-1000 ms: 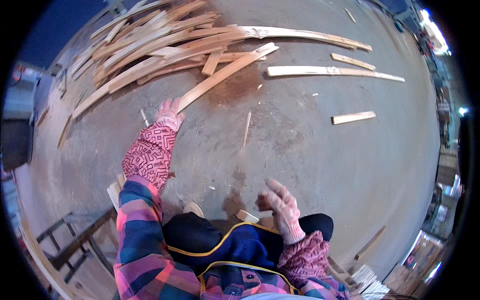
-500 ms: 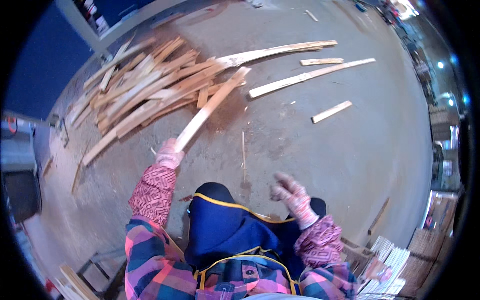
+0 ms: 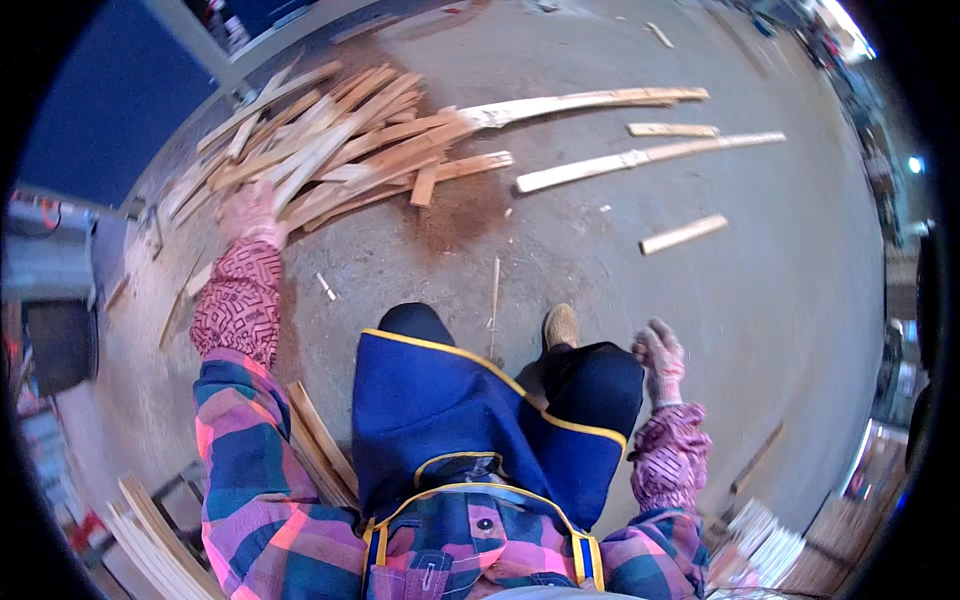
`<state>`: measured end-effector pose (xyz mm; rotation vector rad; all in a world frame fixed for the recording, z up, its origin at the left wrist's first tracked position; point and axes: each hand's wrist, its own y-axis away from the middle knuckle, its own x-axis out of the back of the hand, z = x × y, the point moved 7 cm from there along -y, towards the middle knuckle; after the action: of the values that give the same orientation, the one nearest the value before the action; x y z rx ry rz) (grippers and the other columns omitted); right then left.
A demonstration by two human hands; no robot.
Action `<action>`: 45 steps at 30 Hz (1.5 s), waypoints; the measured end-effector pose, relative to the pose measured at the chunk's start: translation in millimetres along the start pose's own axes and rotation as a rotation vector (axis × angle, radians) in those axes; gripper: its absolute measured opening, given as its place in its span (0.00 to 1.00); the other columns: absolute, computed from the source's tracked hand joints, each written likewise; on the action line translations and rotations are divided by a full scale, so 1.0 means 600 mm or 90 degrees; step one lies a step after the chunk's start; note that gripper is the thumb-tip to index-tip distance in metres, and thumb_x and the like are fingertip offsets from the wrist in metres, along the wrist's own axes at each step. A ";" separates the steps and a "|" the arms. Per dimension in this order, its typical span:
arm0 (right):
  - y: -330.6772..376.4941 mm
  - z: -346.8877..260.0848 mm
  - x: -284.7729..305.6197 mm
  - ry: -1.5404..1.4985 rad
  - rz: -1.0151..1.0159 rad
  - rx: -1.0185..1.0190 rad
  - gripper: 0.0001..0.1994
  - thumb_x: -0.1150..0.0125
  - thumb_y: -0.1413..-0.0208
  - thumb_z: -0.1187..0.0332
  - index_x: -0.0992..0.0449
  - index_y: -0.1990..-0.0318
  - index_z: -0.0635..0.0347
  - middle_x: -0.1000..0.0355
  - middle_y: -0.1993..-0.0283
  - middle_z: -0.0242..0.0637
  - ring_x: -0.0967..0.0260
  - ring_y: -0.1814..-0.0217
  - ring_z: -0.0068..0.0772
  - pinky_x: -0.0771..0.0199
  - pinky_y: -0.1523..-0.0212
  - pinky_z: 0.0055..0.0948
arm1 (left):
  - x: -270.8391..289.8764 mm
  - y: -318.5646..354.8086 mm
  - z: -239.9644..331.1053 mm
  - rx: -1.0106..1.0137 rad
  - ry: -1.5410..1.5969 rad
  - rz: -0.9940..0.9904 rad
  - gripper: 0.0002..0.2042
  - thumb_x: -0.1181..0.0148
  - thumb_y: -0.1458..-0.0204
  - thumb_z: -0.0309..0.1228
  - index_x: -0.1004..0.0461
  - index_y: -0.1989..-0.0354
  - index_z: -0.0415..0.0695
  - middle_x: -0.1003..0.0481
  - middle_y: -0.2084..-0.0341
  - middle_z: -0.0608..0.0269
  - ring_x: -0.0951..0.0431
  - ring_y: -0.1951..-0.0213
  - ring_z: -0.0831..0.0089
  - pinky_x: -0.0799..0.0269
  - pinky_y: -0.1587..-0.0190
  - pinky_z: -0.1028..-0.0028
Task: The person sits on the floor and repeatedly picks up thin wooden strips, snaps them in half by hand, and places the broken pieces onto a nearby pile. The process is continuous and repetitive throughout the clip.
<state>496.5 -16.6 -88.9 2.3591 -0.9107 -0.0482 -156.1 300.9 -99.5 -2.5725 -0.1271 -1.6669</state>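
Observation:
My left hand (image 3: 248, 212), in a pink glove, is stretched out to the near end of a pile of rough wooden planks (image 3: 340, 150) on the concrete floor. The hand is blurred, and I cannot tell whether it grips a plank; the closest plank (image 3: 400, 185) ends just to its right. My right hand (image 3: 660, 355), gloved as well, hangs at my side over the floor with fingers apart and nothing in it. A blue apron (image 3: 430, 400) and one shoe (image 3: 560, 325) show below me.
Loose planks lie to the right of the pile: two long ones (image 3: 600, 100) (image 3: 640, 158) and a short one (image 3: 683, 233). A thin stick (image 3: 494, 290) lies by my feet. More boards sit at my left (image 3: 320, 440) and lower right (image 3: 760, 540). A grey machine (image 3: 40, 270) stands at left.
My left hand held one end of a long plank lifted off the pile; that plank now appears to lie on the pile. The view has swung, and my right hand has dropped lower.

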 end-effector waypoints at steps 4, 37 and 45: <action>-0.183 0.025 -0.205 0.162 -0.213 0.011 0.25 0.42 0.47 0.72 0.37 0.41 0.68 0.31 0.69 0.37 0.34 0.74 0.25 0.30 0.74 0.26 | -0.048 0.078 0.126 -0.154 0.089 -0.197 0.34 0.44 0.56 0.49 0.39 0.37 0.52 0.42 0.37 0.54 0.45 0.35 0.54 0.49 0.34 0.61; -0.524 -0.061 -0.700 1.240 -0.564 0.752 0.20 0.51 0.47 0.59 0.28 0.46 0.49 0.25 0.54 0.42 0.25 0.54 0.42 0.23 0.56 0.42 | -0.104 -0.177 0.352 0.019 0.403 -0.272 0.21 0.49 0.47 0.50 0.25 0.52 0.49 0.24 0.56 0.52 0.26 0.52 0.56 0.32 0.48 0.62; -0.432 -0.028 -0.346 1.257 -0.349 0.520 0.23 0.48 0.50 0.69 0.31 0.44 0.38 0.28 0.52 0.37 0.30 0.49 0.39 0.30 0.50 0.38 | 0.020 -0.046 0.365 -0.212 0.538 -0.258 0.25 0.46 0.55 0.28 0.34 0.43 0.46 0.32 0.46 0.51 0.31 0.44 0.57 0.35 0.43 0.65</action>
<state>497.6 272.3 -253.6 1.7358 0.8139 2.1986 44.4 351.8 -177.6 -1.8458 -0.3501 -2.9824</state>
